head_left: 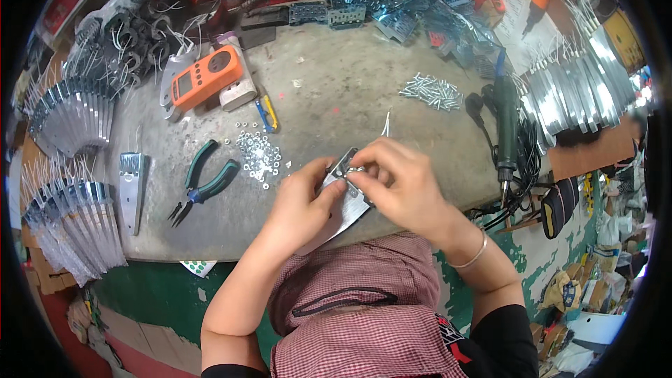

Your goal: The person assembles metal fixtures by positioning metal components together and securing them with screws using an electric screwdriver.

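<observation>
Worn and stained, a grey bench [315, 98] spans the view. At far left stand fanned metal pieces [73, 115], then green-handled pliers [199, 182] and scattered small nuts [259, 154]. The left hand [301, 196] clasps a silver metal plate [350, 210] at the bench's front edge, thumb pressed on top. The plate looks light, stiff and rather slick, probably best held by its long sides, clear of possibly sharp corners. The right hand [392, 178] pinches something small and shiny over its upper end; fingers hide what, and the plate's underside is unseen. Farther right, piled screws [430, 91] merge, individually hard to make out.
</observation>
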The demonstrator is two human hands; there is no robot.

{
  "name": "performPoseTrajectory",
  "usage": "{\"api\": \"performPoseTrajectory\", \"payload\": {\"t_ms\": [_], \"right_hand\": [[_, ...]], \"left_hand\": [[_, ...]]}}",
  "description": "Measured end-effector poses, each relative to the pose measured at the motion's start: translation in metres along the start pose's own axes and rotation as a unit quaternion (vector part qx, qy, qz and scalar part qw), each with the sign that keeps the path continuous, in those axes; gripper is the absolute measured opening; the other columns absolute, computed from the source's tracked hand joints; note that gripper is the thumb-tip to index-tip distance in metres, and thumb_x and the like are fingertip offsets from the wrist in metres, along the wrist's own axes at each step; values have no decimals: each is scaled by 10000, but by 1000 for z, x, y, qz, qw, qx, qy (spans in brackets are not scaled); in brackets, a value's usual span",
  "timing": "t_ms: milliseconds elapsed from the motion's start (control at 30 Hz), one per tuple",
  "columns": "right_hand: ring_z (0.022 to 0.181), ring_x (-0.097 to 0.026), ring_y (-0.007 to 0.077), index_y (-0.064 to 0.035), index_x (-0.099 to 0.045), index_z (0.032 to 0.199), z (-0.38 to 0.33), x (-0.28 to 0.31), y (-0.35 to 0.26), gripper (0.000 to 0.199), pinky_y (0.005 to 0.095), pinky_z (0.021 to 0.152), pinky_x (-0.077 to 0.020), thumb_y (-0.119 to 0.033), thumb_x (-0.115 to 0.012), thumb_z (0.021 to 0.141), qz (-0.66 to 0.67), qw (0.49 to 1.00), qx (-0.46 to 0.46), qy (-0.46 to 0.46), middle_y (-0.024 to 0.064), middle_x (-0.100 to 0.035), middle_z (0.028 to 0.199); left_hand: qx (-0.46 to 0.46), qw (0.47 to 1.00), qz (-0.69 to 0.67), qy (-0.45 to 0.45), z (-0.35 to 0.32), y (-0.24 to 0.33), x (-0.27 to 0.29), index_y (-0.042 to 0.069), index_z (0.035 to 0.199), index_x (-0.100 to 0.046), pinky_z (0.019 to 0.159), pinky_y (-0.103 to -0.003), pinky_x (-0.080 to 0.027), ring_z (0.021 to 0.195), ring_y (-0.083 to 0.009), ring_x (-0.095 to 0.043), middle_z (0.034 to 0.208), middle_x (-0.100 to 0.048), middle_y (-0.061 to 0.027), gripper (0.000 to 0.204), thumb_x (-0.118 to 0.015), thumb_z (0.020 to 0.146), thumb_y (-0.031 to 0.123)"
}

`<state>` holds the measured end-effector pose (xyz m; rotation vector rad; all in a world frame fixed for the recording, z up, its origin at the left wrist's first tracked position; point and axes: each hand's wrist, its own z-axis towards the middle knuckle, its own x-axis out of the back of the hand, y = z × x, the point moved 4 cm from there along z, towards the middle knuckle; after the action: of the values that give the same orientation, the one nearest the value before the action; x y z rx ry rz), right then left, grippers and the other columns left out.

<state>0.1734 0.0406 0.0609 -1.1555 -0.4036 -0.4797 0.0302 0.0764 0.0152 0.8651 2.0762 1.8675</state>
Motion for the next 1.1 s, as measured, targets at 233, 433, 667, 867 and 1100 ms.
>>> {"api": "performPoseTrajectory", "payload": {"t_ms": [233,433,667,867,1100], "right_hand": [[664,-567,268,-18,-561,813,-1,-11,4,156,350,570,-458,-17,-651,686,-101,988,106,56,100,-551,747],[667,-562,279,-15,-554,808,-9,-16,-4,167,350,559,-459,-3,-643,668,-158,964,201,67,107,-543,752],[689,-567,278,-29,-554,821,-7,-14,-7,139,352,578,-464,-3,-618,701,-143,974,170,37,104,-537,773],[700,-580,280,-50,-575,864,-12,-13,-10,142,363,580,-464,-20,-611,731,-134,984,106,-43,91,-520,773],[667,-583,280,-40,-580,895,-12,-6,-12,143,358,584,-473,-34,-608,754,-133,988,71,-29,106,-540,788]], "left_hand": [[-16,995,85,50,0,1,-2,-59,1087,-538,611,-342,-455,673,-302,-607,766,-606,-214,360,-584,820,179],[-41,994,98,39,-3,2,-5,-48,1159,-504,655,-275,-456,731,-128,-545,849,-615,-130,367,-580,823,79],[-41,996,66,44,-7,0,-6,-46,1180,-488,687,-280,-463,774,-142,-562,902,-616,-148,405,-591,807,72],[-34,997,56,43,-9,-12,-10,-44,1205,-473,767,-279,-459,895,-147,-566,991,-617,-175,423,-594,813,57],[-20,998,44,39,-12,3,-14,-60,1202,-470,745,-264,-461,852,-120,-561,955,-622,-123,428,-604,816,64]]}}
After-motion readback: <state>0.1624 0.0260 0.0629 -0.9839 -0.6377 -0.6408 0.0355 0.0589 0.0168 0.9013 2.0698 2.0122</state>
